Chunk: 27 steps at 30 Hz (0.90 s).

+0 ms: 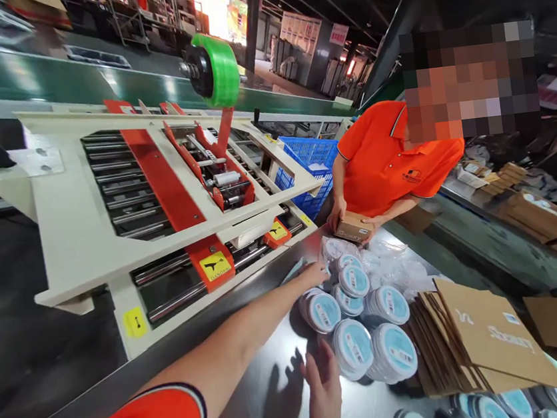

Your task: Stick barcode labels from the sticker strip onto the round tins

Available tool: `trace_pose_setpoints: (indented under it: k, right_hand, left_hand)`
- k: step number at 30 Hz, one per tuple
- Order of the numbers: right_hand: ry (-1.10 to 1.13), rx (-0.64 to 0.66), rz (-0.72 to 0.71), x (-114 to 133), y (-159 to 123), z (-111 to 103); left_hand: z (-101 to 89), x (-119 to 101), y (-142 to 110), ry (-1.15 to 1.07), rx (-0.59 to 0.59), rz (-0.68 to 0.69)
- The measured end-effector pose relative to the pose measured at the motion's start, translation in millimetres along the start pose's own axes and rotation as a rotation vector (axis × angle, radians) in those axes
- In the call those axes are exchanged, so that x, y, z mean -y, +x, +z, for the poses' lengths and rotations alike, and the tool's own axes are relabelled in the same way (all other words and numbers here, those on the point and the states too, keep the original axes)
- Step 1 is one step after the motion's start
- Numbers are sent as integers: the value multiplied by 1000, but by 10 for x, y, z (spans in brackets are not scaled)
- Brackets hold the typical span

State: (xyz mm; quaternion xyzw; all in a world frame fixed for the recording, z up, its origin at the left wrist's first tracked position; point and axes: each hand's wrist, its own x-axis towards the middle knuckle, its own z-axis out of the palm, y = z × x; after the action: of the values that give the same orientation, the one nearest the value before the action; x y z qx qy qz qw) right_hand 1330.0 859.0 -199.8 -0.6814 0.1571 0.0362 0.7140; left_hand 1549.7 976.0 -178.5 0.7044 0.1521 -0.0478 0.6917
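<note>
Steel desk (pixel 254 346) surface carries a loose cluster of round canisters (pixel 353 348) with pale-blue lids and white labels; all positions below are given from this cluster. Work in hand: both hands are at the cluster, with nothing lifted. The left hand (pixel 311 276) lies at its far edge, open, fingers extended. The right hand (pixel 323 392) stands at its near side, open, holding nothing. Any lift calls for a wide hold around one canister. Left of the cluster, a yellow DANGER sticker (pixel 215 266) marks the carton sealer (pixel 72 212). Right of it lie flat cardboard carton blanks (pixel 489 339), their print too skewed to read. Beyond it, a co-worker's hand (pixel 337 214) steadies a small carton (pixel 354 228).
</note>
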Motion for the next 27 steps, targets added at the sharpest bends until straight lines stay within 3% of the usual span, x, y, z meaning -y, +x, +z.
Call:
trace_pose_setpoints:
  k: [5, 12, 18, 24, 25, 27]
  right_hand:
    - [40, -47, 46, -235, -116, -73]
    - [-138, -308, -118, -412, -272, -366]
    - [-203, -333, -232, -193, -216, -549]
    - [-289, -220, -114, 179, -228, -809]
    - [-302, -233, -90, 237, -253, -889]
    - [-257, -380, -95, 344, -285, -1045]
  left_hand:
    - [63, 142, -244, 157, -49, 74]
    - [167, 294, -556, 224, -80, 90]
    - [250, 376, -867, 228, -129, 67]
    - [206, 392, -1078, 240, -138, 69]
    - [191, 393, -1096, 242, -139, 69]
    - [162, 403, -1124, 245, -145, 63]
